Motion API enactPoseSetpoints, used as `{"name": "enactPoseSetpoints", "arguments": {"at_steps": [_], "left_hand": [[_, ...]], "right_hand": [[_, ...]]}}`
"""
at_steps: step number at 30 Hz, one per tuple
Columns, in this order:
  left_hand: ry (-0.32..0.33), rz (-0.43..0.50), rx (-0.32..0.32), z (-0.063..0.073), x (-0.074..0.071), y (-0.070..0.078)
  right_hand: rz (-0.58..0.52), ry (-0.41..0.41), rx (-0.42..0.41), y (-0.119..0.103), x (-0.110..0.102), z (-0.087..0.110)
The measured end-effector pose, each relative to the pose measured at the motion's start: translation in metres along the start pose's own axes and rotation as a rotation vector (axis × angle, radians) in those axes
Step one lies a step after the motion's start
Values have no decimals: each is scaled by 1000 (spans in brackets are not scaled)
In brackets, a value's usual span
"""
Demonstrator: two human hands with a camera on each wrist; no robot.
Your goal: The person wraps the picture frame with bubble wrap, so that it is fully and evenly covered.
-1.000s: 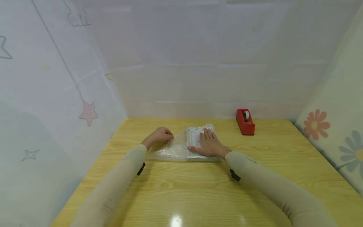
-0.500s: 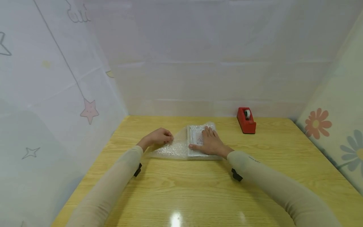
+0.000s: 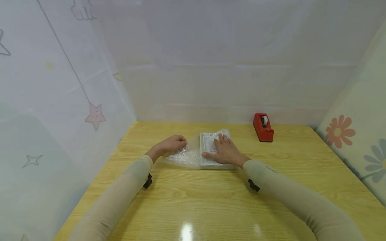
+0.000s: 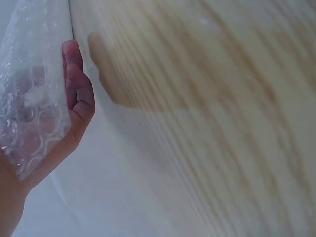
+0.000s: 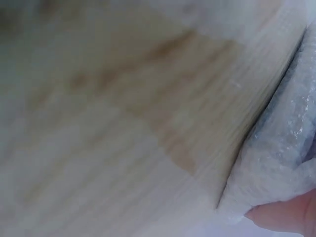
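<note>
A white picture frame (image 3: 205, 160) lies on the wooden table, covered by clear bubble wrap (image 3: 190, 158). A loose flap of the wrap spreads out to the left of the frame. My left hand (image 3: 175, 144) holds this flap by its edge, fingers curled. In the left wrist view the bubble wrap (image 4: 39, 98) hangs across the palm, hiding part of the left hand (image 4: 74, 113). My right hand (image 3: 224, 152) rests on the wrapped frame with fingers extended and thumb out to the left. Only a fingertip of the right hand (image 5: 286, 215) shows in the right wrist view, beside the wrap (image 5: 276, 163).
A red tape dispenser (image 3: 263, 129) with a roll of tape stands at the back right of the table (image 3: 181, 197). A pale backdrop (image 3: 193, 83) rises behind the table, with printed sheets on both sides.
My left hand has turned slightly and moved a little to the right, lifting the flap's edge and drawing it toward the frame. The right hand stays in place on the frame.
</note>
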State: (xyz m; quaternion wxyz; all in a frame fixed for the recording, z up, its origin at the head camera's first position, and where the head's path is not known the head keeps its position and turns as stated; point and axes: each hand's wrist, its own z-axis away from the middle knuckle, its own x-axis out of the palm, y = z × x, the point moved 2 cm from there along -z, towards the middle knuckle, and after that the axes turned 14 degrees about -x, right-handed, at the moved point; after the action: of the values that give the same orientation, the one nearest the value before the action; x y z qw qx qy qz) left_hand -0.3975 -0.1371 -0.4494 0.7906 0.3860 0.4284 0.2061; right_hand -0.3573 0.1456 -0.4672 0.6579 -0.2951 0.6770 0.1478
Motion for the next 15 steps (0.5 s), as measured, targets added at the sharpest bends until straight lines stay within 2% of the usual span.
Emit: {"name": "enactPoseSetpoints", "arguments": {"at_steps": [5, 11, 15], "left_hand": [[4, 32, -41, -1, 1, 7], [3, 23, -78, 6, -4, 11], [-73, -3, -168, 14, -7, 4]], "right_hand": [[4, -14, -20, 2, -6, 0], [13, -28, -10, 3, -9, -2], [0, -38, -4, 2, -7, 0]]}}
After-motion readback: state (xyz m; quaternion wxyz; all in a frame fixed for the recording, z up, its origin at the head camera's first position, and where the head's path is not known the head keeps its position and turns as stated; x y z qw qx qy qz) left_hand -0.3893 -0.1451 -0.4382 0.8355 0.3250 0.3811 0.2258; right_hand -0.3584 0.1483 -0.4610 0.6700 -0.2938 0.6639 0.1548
